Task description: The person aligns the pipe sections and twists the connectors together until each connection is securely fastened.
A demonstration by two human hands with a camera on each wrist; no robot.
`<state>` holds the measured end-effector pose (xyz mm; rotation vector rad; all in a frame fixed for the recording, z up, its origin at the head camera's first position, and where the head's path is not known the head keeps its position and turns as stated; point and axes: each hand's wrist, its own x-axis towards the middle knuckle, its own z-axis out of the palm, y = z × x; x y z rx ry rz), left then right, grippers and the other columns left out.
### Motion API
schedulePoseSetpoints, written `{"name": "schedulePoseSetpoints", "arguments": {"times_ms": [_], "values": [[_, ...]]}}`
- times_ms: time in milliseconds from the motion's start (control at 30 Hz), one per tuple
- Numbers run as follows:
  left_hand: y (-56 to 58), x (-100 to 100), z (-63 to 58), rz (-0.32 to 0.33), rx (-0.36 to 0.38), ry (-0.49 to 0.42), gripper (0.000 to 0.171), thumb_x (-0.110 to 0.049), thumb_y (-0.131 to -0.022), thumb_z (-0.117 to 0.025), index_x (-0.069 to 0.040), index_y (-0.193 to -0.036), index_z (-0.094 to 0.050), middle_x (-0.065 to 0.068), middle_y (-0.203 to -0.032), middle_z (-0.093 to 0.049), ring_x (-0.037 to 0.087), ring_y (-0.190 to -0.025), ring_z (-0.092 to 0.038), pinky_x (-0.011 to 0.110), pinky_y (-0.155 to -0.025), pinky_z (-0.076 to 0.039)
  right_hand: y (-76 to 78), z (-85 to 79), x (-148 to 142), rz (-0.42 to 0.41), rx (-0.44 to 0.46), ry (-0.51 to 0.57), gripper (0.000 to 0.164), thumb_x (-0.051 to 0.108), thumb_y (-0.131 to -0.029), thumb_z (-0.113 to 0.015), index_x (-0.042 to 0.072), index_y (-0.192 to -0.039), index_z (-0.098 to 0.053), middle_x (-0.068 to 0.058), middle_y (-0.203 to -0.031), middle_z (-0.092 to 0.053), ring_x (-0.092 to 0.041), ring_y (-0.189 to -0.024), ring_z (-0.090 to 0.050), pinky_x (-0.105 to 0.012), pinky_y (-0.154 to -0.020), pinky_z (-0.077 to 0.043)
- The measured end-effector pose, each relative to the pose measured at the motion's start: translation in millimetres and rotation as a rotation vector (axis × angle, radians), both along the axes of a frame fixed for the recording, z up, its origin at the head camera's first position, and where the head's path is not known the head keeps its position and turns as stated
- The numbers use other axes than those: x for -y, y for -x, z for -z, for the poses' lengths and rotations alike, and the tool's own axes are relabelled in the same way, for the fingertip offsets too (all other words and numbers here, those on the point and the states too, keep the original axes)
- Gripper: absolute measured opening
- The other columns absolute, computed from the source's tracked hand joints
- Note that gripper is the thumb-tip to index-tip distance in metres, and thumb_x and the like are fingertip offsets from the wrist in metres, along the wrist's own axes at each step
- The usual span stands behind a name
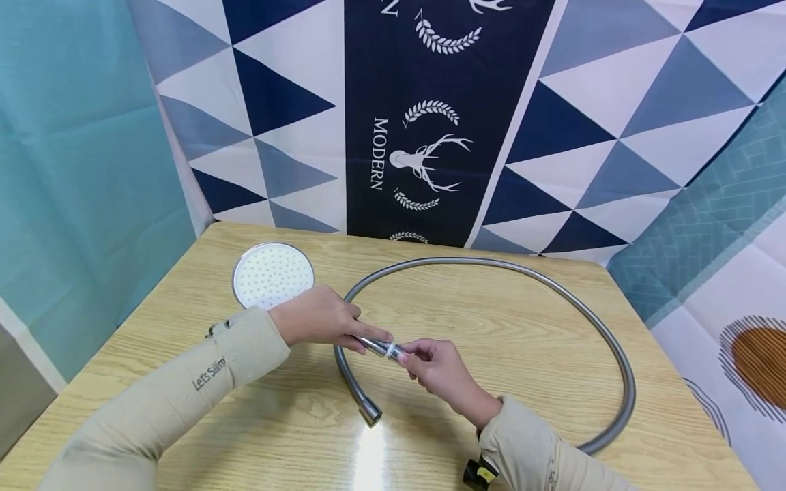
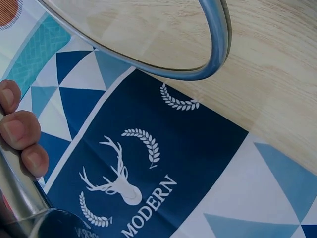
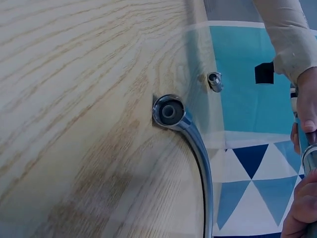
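Observation:
A round shower head [image 1: 273,274] with a pale, dotted face is held clear above the wooden table. My left hand [image 1: 322,317] grips its chrome handle [image 1: 372,346], and the left wrist view shows fingertips [image 2: 20,130] curled over the metal. Near the handle's lower end is a white band [image 1: 391,350]. Just past that band, my right hand [image 1: 439,372] pinches the end between thumb and fingers. In the right wrist view, the fingers [image 3: 303,206] of this hand sit below the chrome end. The palms hide part of the handle.
A grey metal shower hose [image 1: 522,269] loops across the wooden table [image 1: 491,327], its open end fitting [image 1: 370,412] in front of the hands. A small chrome fitting [image 3: 214,82] stands near the table edge behind my left forearm. Patterned cloth [image 1: 295,102] hangs behind the table.

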<state>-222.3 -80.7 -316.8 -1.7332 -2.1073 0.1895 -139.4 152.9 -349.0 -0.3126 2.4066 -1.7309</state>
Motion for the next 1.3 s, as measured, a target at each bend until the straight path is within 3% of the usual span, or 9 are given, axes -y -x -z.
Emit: {"name": "schedulePoseSetpoints", "arguments": {"times_ms": [200,433,700,1067,1300], "values": [[-2.1,2.2,1.4,-0.001,-0.020,-0.004,0.039,-0.050,-0.090,-0.059,-0.039,-0.127,-0.060,-0.007,-0.059,-0.046,0.004,-0.047,-0.021,0.016,-0.042,-0.025,-0.2,1.6,1.9,-0.002,-0.022,-0.029,0.016,0.004,-0.090,-0.065,-0.012,-0.091,-0.062,0.001,-0.061,-0.054,-0.006,-0.047,-0.039,-0.019,-0.043,-0.031],[-2.9,2.3,3.1,0.005,-0.024,-0.004,0.038,-0.050,-0.089,-0.060,-0.039,-0.126,-0.061,-0.007,-0.058,-0.047,0.004,-0.047,-0.022,0.017,-0.041,-0.026,-0.5,6.8,3.1,0.069,0.022,0.008,0.016,0.002,-0.083,-0.072,-0.010,-0.085,-0.062,0.000,-0.061,-0.057,-0.007,-0.047,-0.040,-0.019,-0.043,-0.032],[-1.3,0.0,7.7,0.004,-0.017,0.020,0.039,-0.051,-0.090,-0.057,-0.040,-0.128,-0.060,-0.007,-0.058,-0.046,0.004,-0.047,-0.022,0.016,-0.042,-0.024,-5.9,15.5,6.1,0.132,-0.082,-0.094,0.018,-0.004,-0.071,-0.080,-0.007,-0.082,-0.066,-0.005,-0.071,-0.065,-0.010,-0.061,-0.053,-0.020,-0.052,-0.044],[-2.1,-3.9,7.6,0.026,-0.026,0.015,0.039,-0.049,-0.090,-0.059,-0.038,-0.128,-0.061,-0.006,-0.058,-0.048,0.005,-0.046,-0.020,0.018,-0.041,-0.023,-10.3,15.7,6.1,0.202,-0.062,-0.057,0.021,-0.004,-0.068,-0.081,-0.008,-0.085,-0.068,-0.006,-0.070,-0.065,-0.009,-0.060,-0.051,-0.020,-0.050,-0.041],[-1.6,-2.1,7.0,0.009,0.000,0.035,0.039,-0.049,-0.091,-0.058,-0.038,-0.128,-0.060,-0.007,-0.058,-0.049,0.004,-0.046,-0.021,0.017,-0.042,-0.023,-9.4,16.8,6.9,0.176,-0.072,-0.061,0.019,-0.001,-0.072,-0.080,-0.008,-0.086,-0.069,-0.006,-0.068,-0.065,-0.008,-0.054,-0.048,-0.019,-0.047,-0.038]]}}
